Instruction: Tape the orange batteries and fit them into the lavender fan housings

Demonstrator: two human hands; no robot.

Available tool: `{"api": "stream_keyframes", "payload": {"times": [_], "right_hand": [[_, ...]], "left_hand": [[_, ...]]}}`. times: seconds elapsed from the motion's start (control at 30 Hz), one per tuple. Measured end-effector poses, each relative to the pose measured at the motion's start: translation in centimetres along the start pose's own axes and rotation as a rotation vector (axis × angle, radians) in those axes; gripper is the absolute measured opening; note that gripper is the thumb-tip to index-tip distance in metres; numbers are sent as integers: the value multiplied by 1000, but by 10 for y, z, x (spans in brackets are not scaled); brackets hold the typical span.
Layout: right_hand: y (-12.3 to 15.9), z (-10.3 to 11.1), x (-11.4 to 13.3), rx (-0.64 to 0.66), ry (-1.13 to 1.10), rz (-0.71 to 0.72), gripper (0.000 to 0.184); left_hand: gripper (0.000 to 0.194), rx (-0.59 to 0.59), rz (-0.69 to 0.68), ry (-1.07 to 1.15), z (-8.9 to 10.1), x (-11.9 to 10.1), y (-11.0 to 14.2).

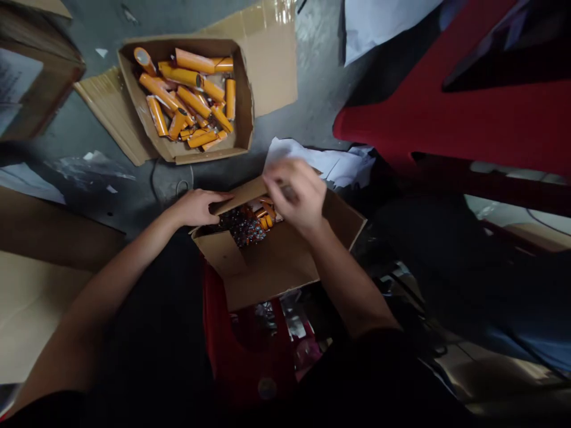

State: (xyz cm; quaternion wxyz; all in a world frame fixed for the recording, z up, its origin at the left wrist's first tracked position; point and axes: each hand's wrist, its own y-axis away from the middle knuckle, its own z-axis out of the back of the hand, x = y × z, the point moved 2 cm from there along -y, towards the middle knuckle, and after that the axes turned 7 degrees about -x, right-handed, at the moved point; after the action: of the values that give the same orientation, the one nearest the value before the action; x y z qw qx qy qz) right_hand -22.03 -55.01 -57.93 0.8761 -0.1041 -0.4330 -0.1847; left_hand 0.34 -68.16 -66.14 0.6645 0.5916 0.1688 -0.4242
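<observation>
In front of me an open cardboard box (285, 261) holds a heap of small dark, shiny pieces (244, 229) and several small orange pieces (266, 219). My left hand (196, 208) grips the far left edge of this box, its fingers over the flap (247, 191) and its thumb towards the inside. Above the right part of the box, my right hand (300, 193) is raised with its fingers curled together. Motion smears those fingertips, and whatever may be between them cannot be made out.
Beyond stands another open cardboard box (246, 128) with several orange cylinders (191, 101) lying jumbled inside. Crumpled white paper (332, 160) lies behind my right hand. A red plastic stool (232, 351) is under the near box. Large red plastic furniture (468, 113) fills the upper right.
</observation>
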Motion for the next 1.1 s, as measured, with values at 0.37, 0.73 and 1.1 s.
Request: {"api": "stream_keyframes", "payload": {"times": [0.37,0.73,1.1], "right_hand": [[147,-63,-87,878,522,-222,54],[152,-60,-72,1046,656,-379,55],[159,-61,-91,1099,410,-652,57]], "left_hand": [[85,-35,-34,44,-3,3,2],[85,-20,-51,32,-1,2,0],[83,-40,-73,38,-5,4,1]]}}
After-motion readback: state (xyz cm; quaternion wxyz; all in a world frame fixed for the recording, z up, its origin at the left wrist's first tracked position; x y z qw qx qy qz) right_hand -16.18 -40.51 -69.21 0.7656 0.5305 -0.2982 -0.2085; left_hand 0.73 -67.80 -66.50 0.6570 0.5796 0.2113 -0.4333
